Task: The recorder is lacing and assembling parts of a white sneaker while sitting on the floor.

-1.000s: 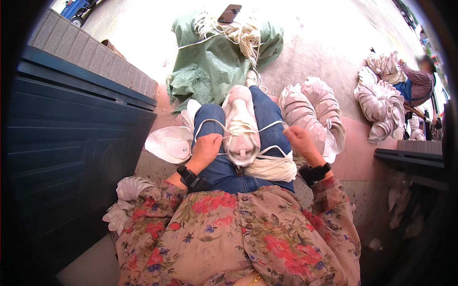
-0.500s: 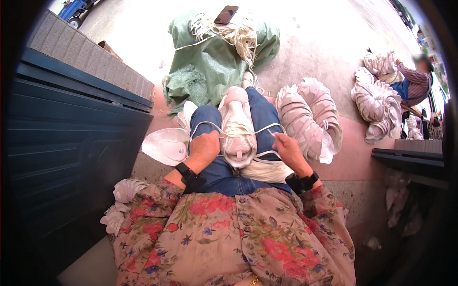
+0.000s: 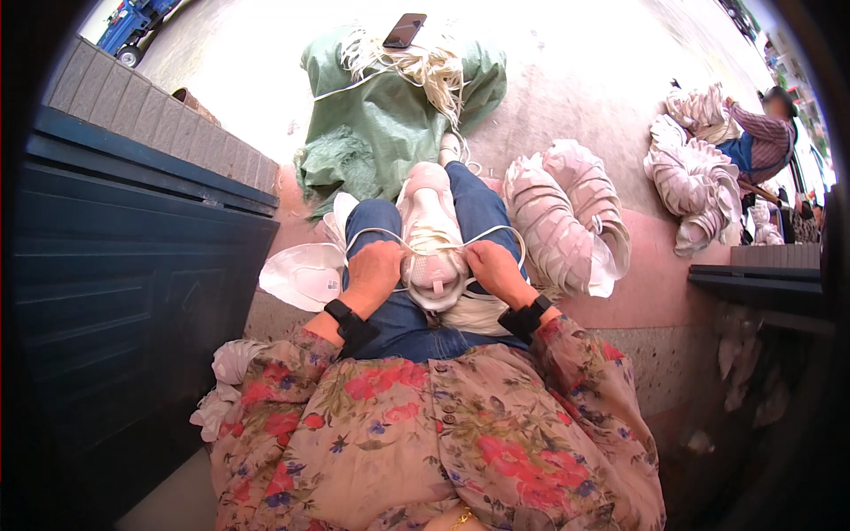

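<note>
A pale shoe lies lengthwise on the person's lap, between the thighs, toe away from the body, so both hands meet over its lacing. Left hand and right hand each close on a white lace end at the shoe's sides. Left of the shoe a dark blue wall hems the elbow; right of it, stacked shoe uppers crowd in; beyond its toe lies a green sack.
</note>
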The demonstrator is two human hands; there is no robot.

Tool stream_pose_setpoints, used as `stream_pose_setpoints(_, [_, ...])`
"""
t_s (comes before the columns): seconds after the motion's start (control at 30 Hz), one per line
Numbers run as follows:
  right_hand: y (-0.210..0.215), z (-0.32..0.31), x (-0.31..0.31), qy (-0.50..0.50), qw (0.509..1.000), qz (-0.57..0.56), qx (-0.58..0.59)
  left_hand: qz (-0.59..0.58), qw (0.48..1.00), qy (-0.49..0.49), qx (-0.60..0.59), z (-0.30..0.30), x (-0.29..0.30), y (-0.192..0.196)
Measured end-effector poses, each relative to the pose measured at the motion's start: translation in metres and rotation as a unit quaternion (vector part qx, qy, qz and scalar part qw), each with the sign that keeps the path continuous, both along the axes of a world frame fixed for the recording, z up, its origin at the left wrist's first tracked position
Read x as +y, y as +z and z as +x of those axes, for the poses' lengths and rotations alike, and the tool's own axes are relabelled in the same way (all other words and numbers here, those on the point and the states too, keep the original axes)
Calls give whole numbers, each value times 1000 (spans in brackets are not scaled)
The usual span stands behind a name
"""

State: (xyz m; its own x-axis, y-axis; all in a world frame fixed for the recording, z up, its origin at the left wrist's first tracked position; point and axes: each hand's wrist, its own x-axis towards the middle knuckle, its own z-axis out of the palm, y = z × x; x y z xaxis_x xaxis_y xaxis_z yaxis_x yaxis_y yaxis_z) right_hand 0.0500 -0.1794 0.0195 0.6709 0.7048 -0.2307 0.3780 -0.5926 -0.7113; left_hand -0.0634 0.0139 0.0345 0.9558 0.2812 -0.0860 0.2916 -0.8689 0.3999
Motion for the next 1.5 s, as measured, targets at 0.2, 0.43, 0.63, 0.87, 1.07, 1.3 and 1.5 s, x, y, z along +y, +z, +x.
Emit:
stream_pose_setpoints(0.2, [-3, 1, 11, 25, 995, -14, -98, 122, 989, -53, -71, -11, -17, 14])
stream_pose_setpoints(0.43, [14, 4, 24, 256, 914, -84, -304, 135, 987, -45, -75, -14, -19, 13])
stream_pose_setpoints(0.63, [21, 1, 27, 273, 892, -93, -348, 126, 988, -32, -81, -20, -20, -1])
stream_pose_setpoints(0.87, [14, -4, 12, 137, 916, -121, -356, 44, 991, -23, -124, -17, -20, -13])
stream_pose_setpoints(1.07, [-2, -5, 9, 57, 960, -34, -271, -48, 988, -33, -145, -11, -9, -22])
stream_pose_setpoints(1.3, [12, -7, 12, 188, 917, -30, -351, 19, 982, -52, -180, 3, 4, 6])
stream_pose_setpoints(1.5, [18, 3, 22, 241, 865, -4, -440, 136, 963, -184, -142, 21, 12, 9])
